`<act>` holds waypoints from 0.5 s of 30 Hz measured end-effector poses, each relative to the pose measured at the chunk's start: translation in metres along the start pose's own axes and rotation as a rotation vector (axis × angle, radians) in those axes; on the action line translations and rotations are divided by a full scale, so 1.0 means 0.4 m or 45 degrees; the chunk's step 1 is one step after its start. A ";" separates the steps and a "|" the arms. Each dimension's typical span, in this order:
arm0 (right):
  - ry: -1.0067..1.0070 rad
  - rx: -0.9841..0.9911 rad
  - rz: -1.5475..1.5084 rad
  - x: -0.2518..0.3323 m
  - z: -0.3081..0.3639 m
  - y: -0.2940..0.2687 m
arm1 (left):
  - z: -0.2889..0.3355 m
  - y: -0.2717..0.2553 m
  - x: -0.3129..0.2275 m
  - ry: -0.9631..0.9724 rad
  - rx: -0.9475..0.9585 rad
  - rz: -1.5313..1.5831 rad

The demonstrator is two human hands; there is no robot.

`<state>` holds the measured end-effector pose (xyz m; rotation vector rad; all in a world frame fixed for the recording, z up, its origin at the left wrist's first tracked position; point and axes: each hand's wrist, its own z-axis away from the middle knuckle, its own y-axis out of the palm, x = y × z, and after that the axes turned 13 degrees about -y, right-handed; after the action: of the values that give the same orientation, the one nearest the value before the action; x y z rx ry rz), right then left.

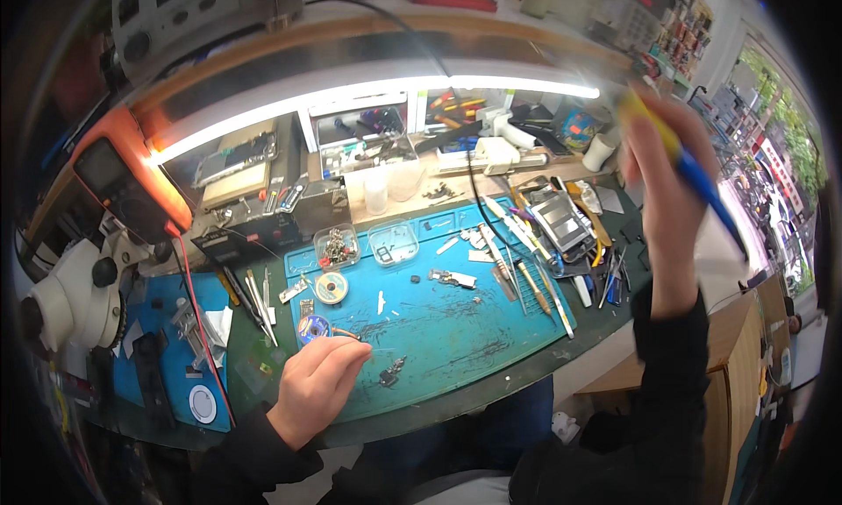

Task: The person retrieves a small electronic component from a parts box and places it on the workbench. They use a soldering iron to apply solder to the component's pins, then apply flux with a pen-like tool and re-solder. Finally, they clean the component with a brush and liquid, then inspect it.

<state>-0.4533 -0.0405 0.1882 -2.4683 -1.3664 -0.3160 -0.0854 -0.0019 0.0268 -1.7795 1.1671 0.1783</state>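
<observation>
My right hand (pixel 671 189) is raised at the right, well above the bench, and grips a soldering iron (pixel 695 177) with a yellow and blue handle; motion blurs its front end. Low over the near left part of the blue work mat (pixel 421 391), my left hand (pixel 317 387) is closed in a pinch. A thin pale strand of wire (pixel 382 349) sticks out from its fingertips. Just beyond those fingers lies a blue-labelled spool (pixel 314 328). A small dark electronic part (pixel 392 373) rests on the mat to the right of my left hand.
Small clear trays (pixel 394 244) and a second spool (pixel 331 287) stand behind. Tweezers (pixel 260 306) lie left, beside an orange multimeter (pixel 132 176) and a white microscope (pixel 74 290). Tools and brushes (pixel 531 288) crowd the mat's right side. A black cable (pixel 474 181) hangs across the middle.
</observation>
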 end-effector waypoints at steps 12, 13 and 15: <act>-0.359 0.652 0.499 -0.274 -0.415 0.044 | 0.010 0.009 0.013 -0.115 -0.039 0.014; -0.260 0.682 0.516 -0.285 -0.444 0.008 | 0.005 0.015 0.009 -0.107 -0.034 0.029; -0.057 0.454 0.285 -0.265 -0.441 0.018 | 0.000 0.024 0.009 -0.110 -0.027 0.047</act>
<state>-0.5106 -0.1915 0.3161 -2.3050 -1.0413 0.0333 -0.0908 -0.0050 0.0188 -1.7522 1.1400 0.2876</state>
